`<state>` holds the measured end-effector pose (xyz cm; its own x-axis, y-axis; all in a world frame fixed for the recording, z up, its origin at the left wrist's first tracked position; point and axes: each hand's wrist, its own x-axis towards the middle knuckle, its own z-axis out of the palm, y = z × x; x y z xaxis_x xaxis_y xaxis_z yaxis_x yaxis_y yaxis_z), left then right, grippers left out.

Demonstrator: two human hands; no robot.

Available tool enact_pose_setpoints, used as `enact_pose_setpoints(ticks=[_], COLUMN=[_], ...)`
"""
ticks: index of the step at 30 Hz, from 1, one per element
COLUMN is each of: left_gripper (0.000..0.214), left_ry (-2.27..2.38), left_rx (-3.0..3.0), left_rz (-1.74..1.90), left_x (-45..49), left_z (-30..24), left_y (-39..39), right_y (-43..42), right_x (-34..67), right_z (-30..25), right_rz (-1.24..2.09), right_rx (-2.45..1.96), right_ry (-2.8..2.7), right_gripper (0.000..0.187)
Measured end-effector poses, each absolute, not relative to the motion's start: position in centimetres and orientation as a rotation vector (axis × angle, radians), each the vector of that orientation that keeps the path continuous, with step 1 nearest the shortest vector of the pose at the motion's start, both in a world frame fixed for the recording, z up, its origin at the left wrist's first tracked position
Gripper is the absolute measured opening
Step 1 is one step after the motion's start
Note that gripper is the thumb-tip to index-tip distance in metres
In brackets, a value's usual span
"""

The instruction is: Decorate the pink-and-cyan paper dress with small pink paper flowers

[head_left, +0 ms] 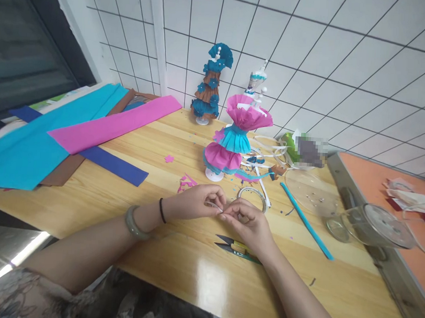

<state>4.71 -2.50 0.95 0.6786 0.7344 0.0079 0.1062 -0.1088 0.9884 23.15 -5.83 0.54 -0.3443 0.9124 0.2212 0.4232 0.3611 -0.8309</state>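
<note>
Steadiness is what this fine work seems to call for: a thin pale strip (214,205) is held up between the two hands, above the table (170,257) and in front of the pink and blue paper model (235,139). The left hand (195,201) has thumb and fingers curled nearly together on the strip, while the right hand (250,223) has thumb and forefinger in a close pinch at its right end; the exact contact of the tips is too small to tell. A light grip would likely serve best, since so narrow a piece could crease or twist if pulled hard. Holding both hands close together should help control its curve. The snips (241,247) lie with blades parted, partly hidden by the right hand, so dropping that hand carelessly could nudge them. The ring of tape (264,199) rests just behind.
</note>
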Motion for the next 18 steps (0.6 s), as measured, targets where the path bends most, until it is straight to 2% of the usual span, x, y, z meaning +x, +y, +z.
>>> enact_pose_setpoints(ticks=[6,13,18], left_gripper=[0.011,0.010,0.015], left_ry=[0.700,0.770,0.861], left_rx=[1.602,1.539,1.448], left_rz=[0.604,0.559,0.532], left_x=[4.63,4.46,4.63], left_z=[0.84,0.17,0.52], left_y=[-2.18,-1.66,-1.70], right_y=[-5.84,-5.74,-5.73], right_x=[23.22,23.61,23.73], right_z=[0.18,0.03,-0.20], right_rz=[0.930,0.827,0.786], right_rx=[-1.184,-1.152,-1.113], right_ry=[-1.868,-1.990,-2.013], right_gripper=[0.018,0.025,0.025])
